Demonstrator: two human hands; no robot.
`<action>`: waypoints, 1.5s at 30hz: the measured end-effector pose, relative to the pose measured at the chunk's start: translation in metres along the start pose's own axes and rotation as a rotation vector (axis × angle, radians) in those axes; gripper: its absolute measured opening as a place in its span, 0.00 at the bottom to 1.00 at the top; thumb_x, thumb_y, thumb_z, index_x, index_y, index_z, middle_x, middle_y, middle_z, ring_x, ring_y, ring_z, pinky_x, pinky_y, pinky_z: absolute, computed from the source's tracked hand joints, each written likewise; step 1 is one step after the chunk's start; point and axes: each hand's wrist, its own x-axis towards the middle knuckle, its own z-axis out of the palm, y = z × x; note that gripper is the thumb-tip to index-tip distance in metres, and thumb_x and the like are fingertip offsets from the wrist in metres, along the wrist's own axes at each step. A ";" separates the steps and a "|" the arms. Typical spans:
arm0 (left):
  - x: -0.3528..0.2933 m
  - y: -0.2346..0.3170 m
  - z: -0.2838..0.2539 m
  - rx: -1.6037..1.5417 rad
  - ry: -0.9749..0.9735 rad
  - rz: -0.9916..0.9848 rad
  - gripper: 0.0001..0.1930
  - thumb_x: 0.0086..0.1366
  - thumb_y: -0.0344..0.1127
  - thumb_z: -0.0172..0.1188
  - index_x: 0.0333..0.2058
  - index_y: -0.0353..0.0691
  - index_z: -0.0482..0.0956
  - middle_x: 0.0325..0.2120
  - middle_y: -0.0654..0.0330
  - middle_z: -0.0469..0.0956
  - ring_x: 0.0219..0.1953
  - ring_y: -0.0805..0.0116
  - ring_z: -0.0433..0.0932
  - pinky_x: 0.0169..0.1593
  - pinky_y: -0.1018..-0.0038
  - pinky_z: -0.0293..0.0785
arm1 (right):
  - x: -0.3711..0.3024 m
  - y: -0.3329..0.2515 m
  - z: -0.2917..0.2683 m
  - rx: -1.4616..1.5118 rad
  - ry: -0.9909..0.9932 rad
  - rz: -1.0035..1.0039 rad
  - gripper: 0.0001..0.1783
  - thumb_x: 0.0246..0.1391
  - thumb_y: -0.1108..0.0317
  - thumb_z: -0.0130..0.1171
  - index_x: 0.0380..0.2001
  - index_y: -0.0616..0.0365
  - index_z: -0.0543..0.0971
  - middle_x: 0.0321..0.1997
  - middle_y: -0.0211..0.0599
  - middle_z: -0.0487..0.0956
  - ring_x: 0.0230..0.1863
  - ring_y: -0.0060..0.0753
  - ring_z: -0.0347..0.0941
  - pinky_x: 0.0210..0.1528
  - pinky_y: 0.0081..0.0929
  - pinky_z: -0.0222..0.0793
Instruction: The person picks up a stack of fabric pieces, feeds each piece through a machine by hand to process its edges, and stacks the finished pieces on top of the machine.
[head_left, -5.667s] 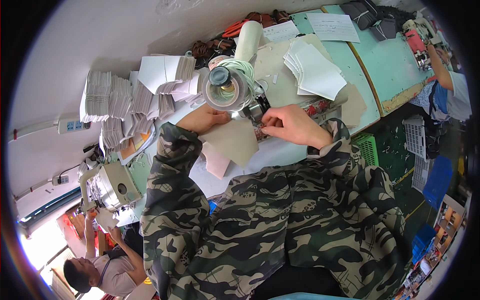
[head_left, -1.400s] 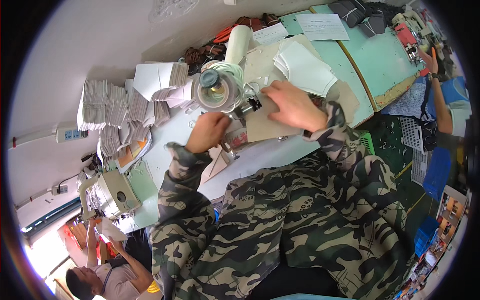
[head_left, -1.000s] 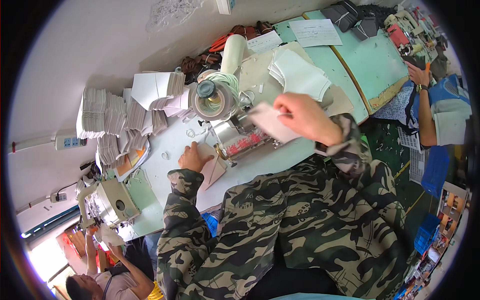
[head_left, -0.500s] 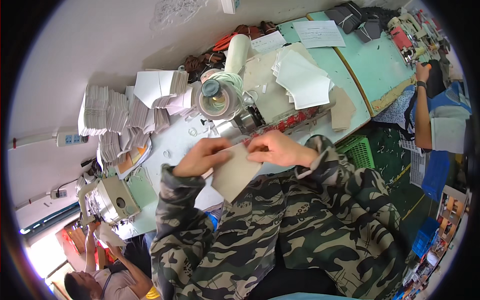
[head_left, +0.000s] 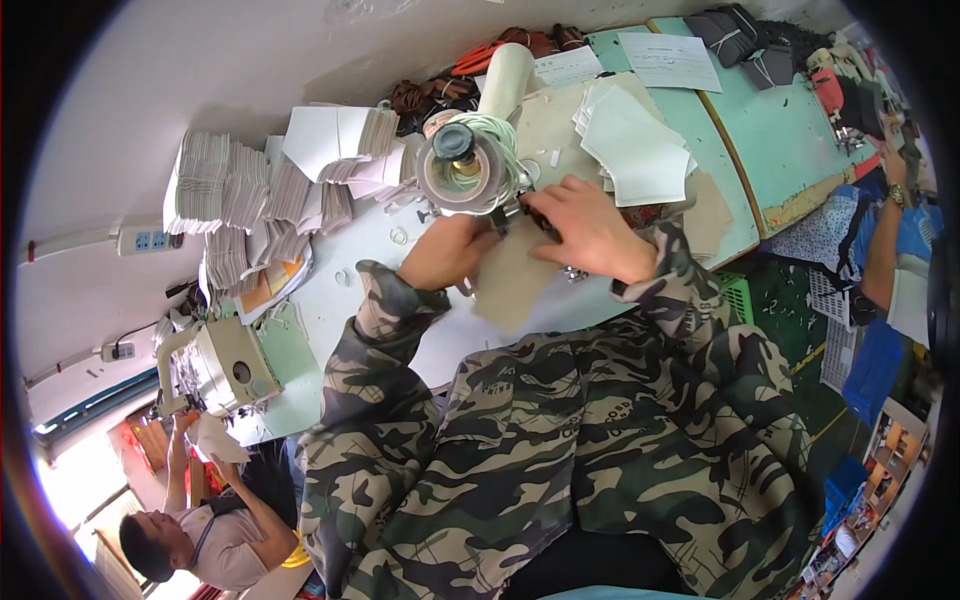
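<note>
My left hand (head_left: 447,252) and my right hand (head_left: 588,229) both press a beige piece of material (head_left: 512,285) flat on the white table (head_left: 375,262), its far edge pushed up under the sewing machine (head_left: 470,172). The machine is seen from above as a round grey head with pale thread wound around it. My right hand's fingers lie right beside the dark part below that head. Both forearms wear camouflage sleeves.
Stacks of white cut pieces (head_left: 240,200) sit at the left, a fan of white pieces (head_left: 635,145) at the right, a pale roll (head_left: 505,80) behind the machine. Another sewing machine (head_left: 225,365) stands at lower left by a seated person (head_left: 200,530). Another person's arm (head_left: 885,230) is at far right.
My right hand fetched a beige piece from the right side, both hands held it near my chest, and now they have pushed it forward up to the machine.
</note>
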 end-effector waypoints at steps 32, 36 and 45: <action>0.026 -0.059 -0.056 -0.228 -0.429 -0.061 0.09 0.67 0.36 0.58 0.32 0.37 0.80 0.26 0.73 0.74 0.29 0.83 0.68 0.37 0.80 0.66 | 0.006 -0.006 -0.013 0.585 -0.345 0.423 0.17 0.50 0.69 0.68 0.42 0.66 0.79 0.31 0.42 0.84 0.32 0.31 0.81 0.37 0.26 0.75; 0.028 -0.050 -0.056 -0.225 -0.483 -0.057 0.08 0.66 0.35 0.58 0.33 0.37 0.81 0.26 0.73 0.76 0.29 0.83 0.68 0.37 0.80 0.66 | 0.006 -0.008 -0.013 0.604 -0.339 0.431 0.18 0.50 0.69 0.69 0.42 0.66 0.79 0.31 0.42 0.83 0.32 0.32 0.81 0.37 0.26 0.75; 0.013 0.030 -0.027 0.184 0.039 0.229 0.11 0.62 0.31 0.56 0.41 0.33 0.79 0.34 0.52 0.80 0.37 0.59 0.78 0.47 0.65 0.72 | 0.004 -0.001 -0.011 0.209 -0.215 0.283 0.25 0.44 0.69 0.66 0.48 0.61 0.78 0.36 0.38 0.83 0.38 0.45 0.76 0.43 0.39 0.72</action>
